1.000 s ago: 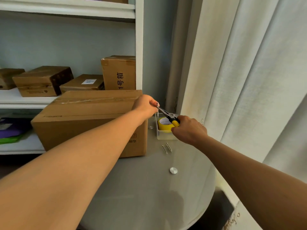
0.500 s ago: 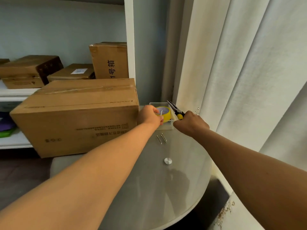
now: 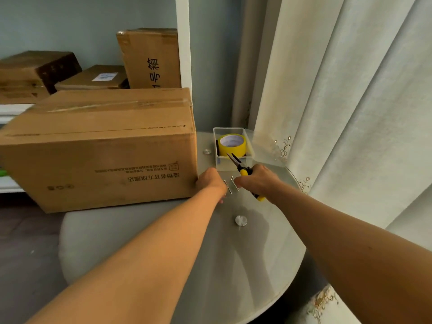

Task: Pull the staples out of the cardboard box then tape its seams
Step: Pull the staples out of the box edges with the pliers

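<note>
A large brown cardboard box point(image 3: 105, 160) with clear tape along its top seam stands on the left of a round glass table point(image 3: 163, 242). My left hand point(image 3: 210, 182) is down on the table at the box's near right corner, fingers curled under and hidden. Two pulled staples point(image 3: 230, 185) lie on the glass between my hands. My right hand point(image 3: 259, 181) grips yellow-handled pliers point(image 3: 238, 164), jaws slightly apart and pointing at a clear tray point(image 3: 228, 129). A yellow tape roll point(image 3: 232, 145) sits in that tray.
A white curtain point(image 3: 339, 113) hangs close along the table's right side. Behind the box, a white shelf unit holds several smaller cardboard boxes point(image 3: 149, 59). A metal stud point(image 3: 241, 220) sits in the glass near my forearms, another point(image 3: 207, 151) beside the tray.
My left hand came down from the box's top right corner, past the tray, to the table beside the staples. My right hand with the pliers dropped lower too, and the view tilted down.
</note>
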Available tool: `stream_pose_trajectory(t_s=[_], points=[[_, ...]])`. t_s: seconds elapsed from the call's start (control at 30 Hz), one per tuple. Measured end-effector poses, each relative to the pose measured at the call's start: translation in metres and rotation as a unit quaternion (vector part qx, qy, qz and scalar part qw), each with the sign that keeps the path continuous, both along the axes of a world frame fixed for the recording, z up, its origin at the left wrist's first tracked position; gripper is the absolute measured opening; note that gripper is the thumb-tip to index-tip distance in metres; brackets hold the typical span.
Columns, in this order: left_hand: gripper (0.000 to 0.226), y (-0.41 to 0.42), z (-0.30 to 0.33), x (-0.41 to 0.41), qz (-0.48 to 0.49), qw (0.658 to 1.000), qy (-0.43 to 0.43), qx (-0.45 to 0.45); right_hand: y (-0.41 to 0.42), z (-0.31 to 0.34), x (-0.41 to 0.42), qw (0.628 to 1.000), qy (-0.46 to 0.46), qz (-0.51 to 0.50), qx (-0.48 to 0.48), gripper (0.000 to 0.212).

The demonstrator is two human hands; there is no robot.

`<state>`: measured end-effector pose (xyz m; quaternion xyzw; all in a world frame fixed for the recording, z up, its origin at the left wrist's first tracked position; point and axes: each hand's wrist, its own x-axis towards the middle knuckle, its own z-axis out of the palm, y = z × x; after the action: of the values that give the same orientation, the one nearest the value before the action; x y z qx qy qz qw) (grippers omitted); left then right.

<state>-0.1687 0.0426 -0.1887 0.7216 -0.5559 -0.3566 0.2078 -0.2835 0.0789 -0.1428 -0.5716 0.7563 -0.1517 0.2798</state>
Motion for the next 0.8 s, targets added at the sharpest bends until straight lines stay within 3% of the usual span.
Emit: stream_pose_trajectory(t_s=[0.37, 0.47, 0.67, 0.8], points=[[0.027, -0.012, -0.018, -0.004, -0.01, 0.999, 0.012, -0.031, -0.009, -0.011, -0.001, 0.999, 0.036, 0.009, 0.026, 0.032], [0.02, -0.005, -0.001, -0.001, -0.054, 0.998, -0.004, -0.028, -0.008, -0.013, 0.0, 0.997, 0.065, 0.012, 0.025, 0.034], [0.034, 0.017, 0.05, 0.01, -0.203, 0.965, -0.158, -0.049, -0.002, -0.026, 0.003, 0.994, 0.102, 0.013, 0.027, 0.048], [0.034, 0.029, 0.096, 0.027, -0.228, 0.911, -0.281, -0.196, -0.006, -0.013, 0.016, 0.995, 0.098, 0.011, 0.005, 0.044]])
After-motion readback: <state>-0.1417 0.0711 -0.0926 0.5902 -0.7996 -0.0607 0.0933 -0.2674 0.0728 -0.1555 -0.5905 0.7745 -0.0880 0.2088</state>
